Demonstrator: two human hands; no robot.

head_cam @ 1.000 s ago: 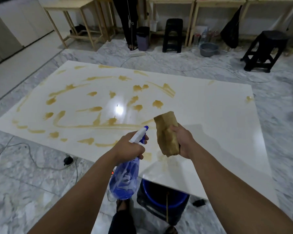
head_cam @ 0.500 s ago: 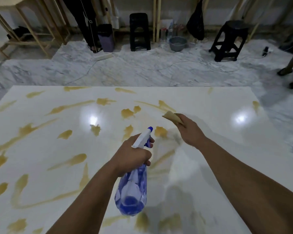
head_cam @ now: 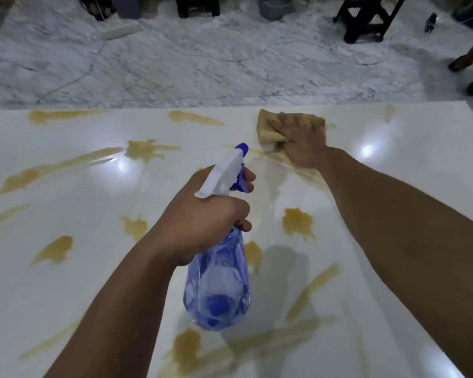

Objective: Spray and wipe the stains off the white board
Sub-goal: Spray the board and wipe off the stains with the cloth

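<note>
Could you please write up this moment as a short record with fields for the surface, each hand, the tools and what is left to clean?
surface: white board lying flat above a marble floor
left hand: grips the spray bottle by its neck, above the board
right hand: presses the cloth flat on the board near its far edge
cloth: tan, stained
stains: many yellow-brown smears and blots across the board
beyond the board: black stool, grey basin

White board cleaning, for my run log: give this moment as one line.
left hand: holds spray bottle | right hand: presses cloth on white board | stains: remain
</note>
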